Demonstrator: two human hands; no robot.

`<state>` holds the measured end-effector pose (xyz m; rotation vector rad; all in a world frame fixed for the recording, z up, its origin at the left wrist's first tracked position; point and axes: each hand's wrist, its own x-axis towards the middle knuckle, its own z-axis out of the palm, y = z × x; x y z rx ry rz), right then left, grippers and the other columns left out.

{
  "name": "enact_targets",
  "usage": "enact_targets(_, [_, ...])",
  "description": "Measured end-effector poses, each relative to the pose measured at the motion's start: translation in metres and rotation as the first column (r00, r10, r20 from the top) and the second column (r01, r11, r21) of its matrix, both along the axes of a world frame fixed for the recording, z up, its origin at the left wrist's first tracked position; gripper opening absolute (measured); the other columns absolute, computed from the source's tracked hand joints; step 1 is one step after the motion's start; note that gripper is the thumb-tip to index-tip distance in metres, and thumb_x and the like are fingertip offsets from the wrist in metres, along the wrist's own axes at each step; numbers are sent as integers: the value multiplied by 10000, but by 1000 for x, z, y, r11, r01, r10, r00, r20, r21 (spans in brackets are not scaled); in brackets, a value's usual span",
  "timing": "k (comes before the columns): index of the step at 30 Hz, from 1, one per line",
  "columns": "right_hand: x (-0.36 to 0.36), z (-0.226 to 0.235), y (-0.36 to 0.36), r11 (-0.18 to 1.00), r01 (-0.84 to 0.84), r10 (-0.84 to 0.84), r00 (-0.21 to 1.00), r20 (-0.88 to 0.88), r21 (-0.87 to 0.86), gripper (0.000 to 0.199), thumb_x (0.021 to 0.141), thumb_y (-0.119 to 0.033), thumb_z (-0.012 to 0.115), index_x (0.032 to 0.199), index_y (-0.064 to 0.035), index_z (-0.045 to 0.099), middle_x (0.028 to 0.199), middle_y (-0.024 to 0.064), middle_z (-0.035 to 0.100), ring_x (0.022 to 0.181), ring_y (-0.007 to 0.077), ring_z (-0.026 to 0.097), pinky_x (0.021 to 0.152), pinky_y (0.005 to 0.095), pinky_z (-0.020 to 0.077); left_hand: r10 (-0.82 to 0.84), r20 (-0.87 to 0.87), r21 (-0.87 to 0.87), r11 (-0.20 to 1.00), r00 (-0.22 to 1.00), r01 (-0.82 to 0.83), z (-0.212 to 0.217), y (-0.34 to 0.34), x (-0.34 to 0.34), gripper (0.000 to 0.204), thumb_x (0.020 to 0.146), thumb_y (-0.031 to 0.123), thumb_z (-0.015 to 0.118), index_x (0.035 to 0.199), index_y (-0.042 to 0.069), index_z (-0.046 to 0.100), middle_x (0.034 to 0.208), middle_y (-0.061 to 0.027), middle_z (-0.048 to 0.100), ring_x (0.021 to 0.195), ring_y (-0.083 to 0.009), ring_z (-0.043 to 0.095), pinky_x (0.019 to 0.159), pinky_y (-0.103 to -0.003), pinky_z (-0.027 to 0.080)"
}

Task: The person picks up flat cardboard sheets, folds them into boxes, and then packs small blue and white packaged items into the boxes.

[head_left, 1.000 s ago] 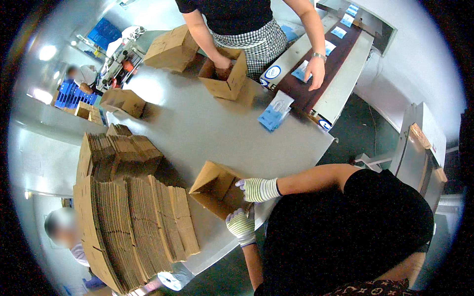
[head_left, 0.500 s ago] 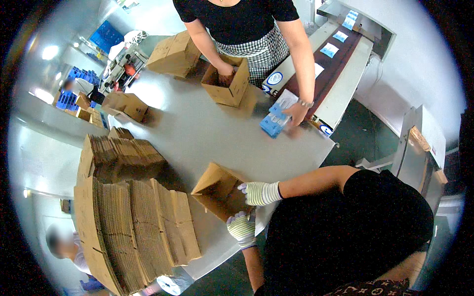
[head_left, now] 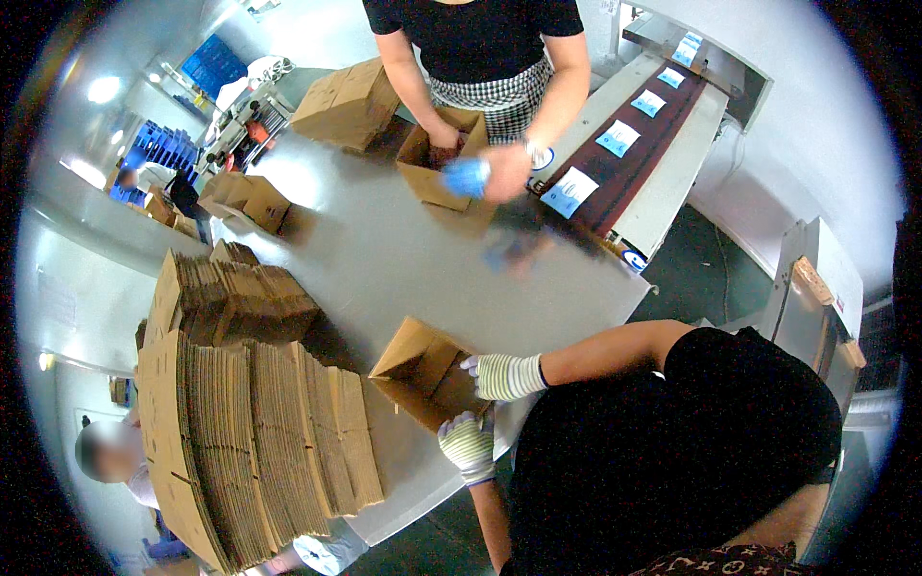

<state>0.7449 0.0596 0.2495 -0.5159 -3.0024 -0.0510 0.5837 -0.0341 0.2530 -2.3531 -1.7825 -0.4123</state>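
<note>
Both hands, in striped gloves, are at the near side of an open cardboard box (head_left: 423, 374). The right hand (head_left: 507, 376) bends its fingers over the rim and a little way inside; the left hand (head_left: 468, 447) folds over the rim further down, at the lower corner. Both look closed on the cardboard, though the thumbs are mostly hidden, so how hard they pinch I cannot tell.

The box sits on the metal table (head_left: 403, 269), near its edge, mouth up, just beside a tall stack of folded cardboard (head_left: 259, 442). Whether its bottom lies fully flat does not show.

To hold it well, I would let the two hands share the load evenly: light, equal pressure at two spread points should keep the walls square, while a hard squeeze at one corner could bow the side or crease the rim. Fingertips are best kept shallow, so the mouth is clear. The weight should rest on the table rather than hang from the rim, and a small gap from the stack would guard against knocking the folded sheets.

Across the table, a co-worker's blurred hand (head_left: 507, 173) carries blue packets (head_left: 467, 179) beside another box (head_left: 432, 184), next to a dark belt (head_left: 624, 182).
</note>
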Motion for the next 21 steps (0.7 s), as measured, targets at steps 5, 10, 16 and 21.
enact_targets(5, [3,-18,4,994,-6,7,1000,-5,106,172,735,-223,505,580,-161,545,551,4,506,626,205,517,877,402,348,-27,8,17,1000,1000,27,-7,3,1,356,681,434,676,647,112,527,593,-53,549,600,-220,557,735,-356,437])
enact_targets(10, [1,-20,4,997,-13,19,997,-79,76,162,716,-226,513,570,-161,536,541,5,497,613,198,512,879,404,348,-12,2,9,1000,1000,12,-6,3,0,352,682,438,673,653,113,540,603,-55,561,607,-220,563,740,-353,438])
enact_targets(16, [2,-21,4,998,-22,27,995,-93,57,160,709,-228,513,568,-158,540,544,14,520,628,205,533,930,413,337,-2,-28,-15,1000,1000,2,-8,3,1,349,689,440,665,649,116,541,597,-54,558,598,-219,559,723,-352,437])
enact_targets(21, [4,-20,4,999,-29,34,990,-140,38,168,709,-239,509,565,-155,537,540,20,521,631,212,537,954,423,331,-11,-41,35,999,999,13,-6,4,3,348,693,435,666,638,116,536,587,-56,554,580,-222,556,720,-353,436])
